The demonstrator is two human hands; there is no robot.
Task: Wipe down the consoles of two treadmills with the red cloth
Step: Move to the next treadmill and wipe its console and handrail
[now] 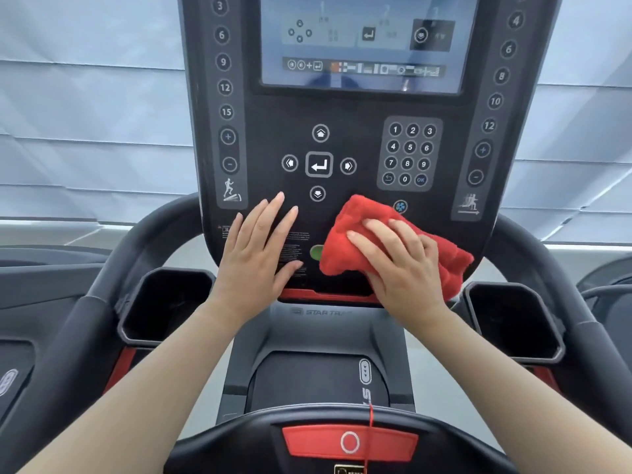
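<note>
All fingers [273,213] flat | L hand [256,265] on console [369,107] | R hand [407,268] on red cloth [352,217]

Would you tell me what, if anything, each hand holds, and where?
The right hand presses the red cloth onto the console, fingers spread across its middle; the left hand holds nothing, lying flat on the console.

Keypad [408,153] clear (left hand [256,254] bars lower-left).
</note>
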